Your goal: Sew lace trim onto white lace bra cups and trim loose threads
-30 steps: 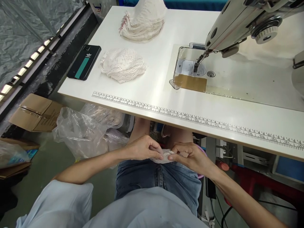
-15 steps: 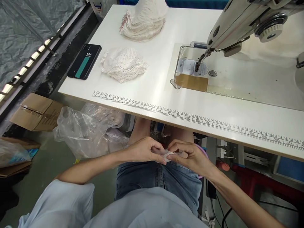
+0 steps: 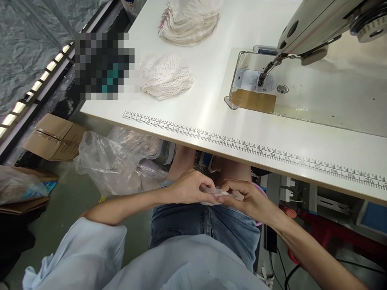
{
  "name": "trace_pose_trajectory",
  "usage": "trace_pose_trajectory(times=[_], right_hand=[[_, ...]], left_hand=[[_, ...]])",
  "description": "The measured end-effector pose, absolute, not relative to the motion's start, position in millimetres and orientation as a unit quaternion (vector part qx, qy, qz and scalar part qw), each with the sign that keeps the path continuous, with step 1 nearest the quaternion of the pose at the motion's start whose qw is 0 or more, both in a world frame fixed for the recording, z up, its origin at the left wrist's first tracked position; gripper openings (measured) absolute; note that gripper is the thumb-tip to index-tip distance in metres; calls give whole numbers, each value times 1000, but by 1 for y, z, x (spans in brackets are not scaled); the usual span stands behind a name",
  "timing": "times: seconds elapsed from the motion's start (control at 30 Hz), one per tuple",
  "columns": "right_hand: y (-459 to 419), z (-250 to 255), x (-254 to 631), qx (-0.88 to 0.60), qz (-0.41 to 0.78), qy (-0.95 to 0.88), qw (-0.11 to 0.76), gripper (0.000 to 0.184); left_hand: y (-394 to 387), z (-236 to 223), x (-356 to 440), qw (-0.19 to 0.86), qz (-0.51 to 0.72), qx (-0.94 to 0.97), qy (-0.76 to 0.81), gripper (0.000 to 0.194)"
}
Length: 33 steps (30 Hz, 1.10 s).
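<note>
Over my lap, just below the table's front edge, both hands pinch a small piece of white fabric [image 3: 215,196]. My left hand [image 3: 192,187] is closed on its left side, thumb and fingers together. On the right side, my right hand [image 3: 244,197] grips it between thumb and fingers. The fingers cover much of the cloth. Up on the table lies a stack of white eyelet lace pieces [image 3: 167,78]. Behind that stack is a larger pile of off-white fabric pieces [image 3: 190,24] with reddish threads at its left edge.
A sewing machine [image 3: 305,32] stands on the right of the white table [image 3: 205,108], which has a printed ruler along its front edge. A pixelated patch covers the table's left end. Below are a cardboard box [image 3: 56,137] and a clear plastic bag [image 3: 105,165].
The view has shifted, so the table and machine sit slightly differently in frame. Both hands still hold the white fabric, and a little more of it shows between the fingers.
</note>
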State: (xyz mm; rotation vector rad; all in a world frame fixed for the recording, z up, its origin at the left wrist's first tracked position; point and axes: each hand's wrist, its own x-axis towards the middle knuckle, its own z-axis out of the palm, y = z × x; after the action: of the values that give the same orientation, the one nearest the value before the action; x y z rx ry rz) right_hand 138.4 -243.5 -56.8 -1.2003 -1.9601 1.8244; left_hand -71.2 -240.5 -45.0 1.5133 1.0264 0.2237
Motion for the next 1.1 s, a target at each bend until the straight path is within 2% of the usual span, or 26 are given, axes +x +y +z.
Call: trace_pose_trajectory(times=[0.23,0.43,0.57,0.77,0.97,1.1], right_hand=[[-238,-56,142,-422,695,-573,105,29],[-235,-54,138,-401,711,-574,70,35],[-235,-56,139,-405,715,-564,83,32],[-235,-60,146,-410,720,-552,97,30],[-235,-57,146,-417,713,-556,91,30],[-234,-55,146,-417,707,-565,85,32]], left_hand=[[-238,-50,-81,698,85,568,427,29],[-238,-48,-79,691,80,571,435,26],[-237,-45,-81,693,78,576,426,26],[-235,-46,-88,721,49,572,389,38],[-236,-52,-89,726,89,562,386,23],[-237,-54,-89,745,103,528,394,20]])
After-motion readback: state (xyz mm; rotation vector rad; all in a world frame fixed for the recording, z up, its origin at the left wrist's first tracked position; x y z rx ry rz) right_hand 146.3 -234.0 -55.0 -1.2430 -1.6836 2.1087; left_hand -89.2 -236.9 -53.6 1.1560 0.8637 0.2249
